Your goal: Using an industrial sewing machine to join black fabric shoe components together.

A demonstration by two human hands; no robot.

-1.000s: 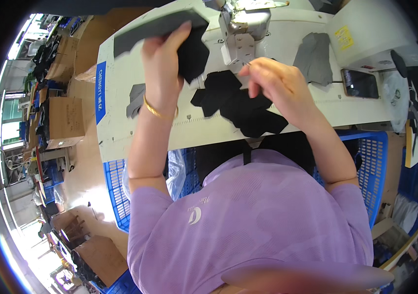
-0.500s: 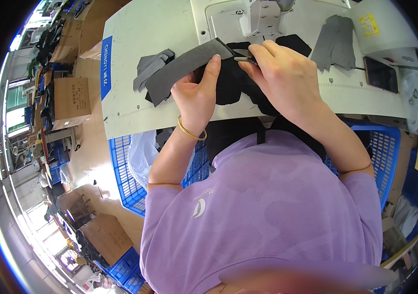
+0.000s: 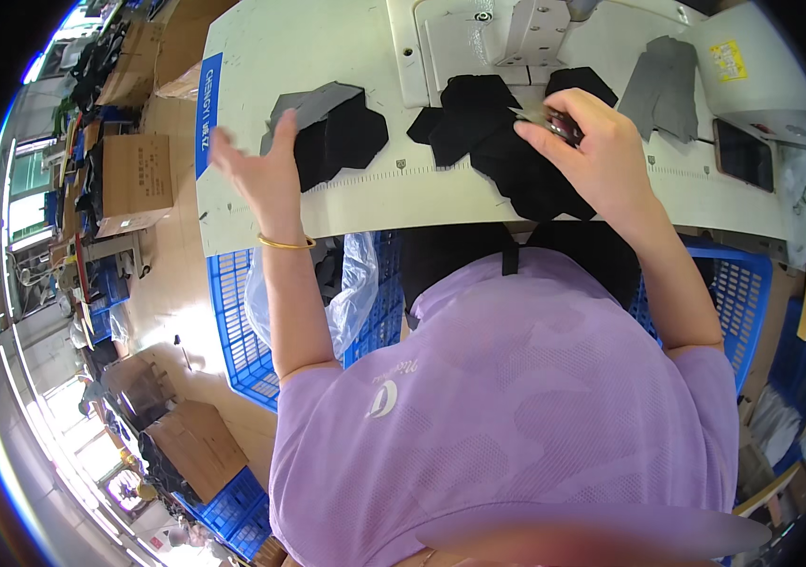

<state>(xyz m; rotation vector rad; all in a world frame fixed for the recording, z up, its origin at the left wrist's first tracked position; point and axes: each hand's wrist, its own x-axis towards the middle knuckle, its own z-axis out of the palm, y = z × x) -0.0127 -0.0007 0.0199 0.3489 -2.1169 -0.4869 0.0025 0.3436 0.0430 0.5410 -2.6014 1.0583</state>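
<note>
Left hand (image 3: 266,180), grip spread apart and empty, beside flat black-and-grey fabric pieces (image 3: 346,140) on the white counter (image 3: 356,210); right hand (image 3: 601,156), grip clamped on small silver-and-dark-red metal snips (image 3: 564,126). Fabric pieces seem light, limp; pinch an edge.

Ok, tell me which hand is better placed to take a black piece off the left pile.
Probably the left hand: it looks empty, fingers spread, beside the left pile. The right hand is farther off, holding a small tool by the other black pieces.
</note>
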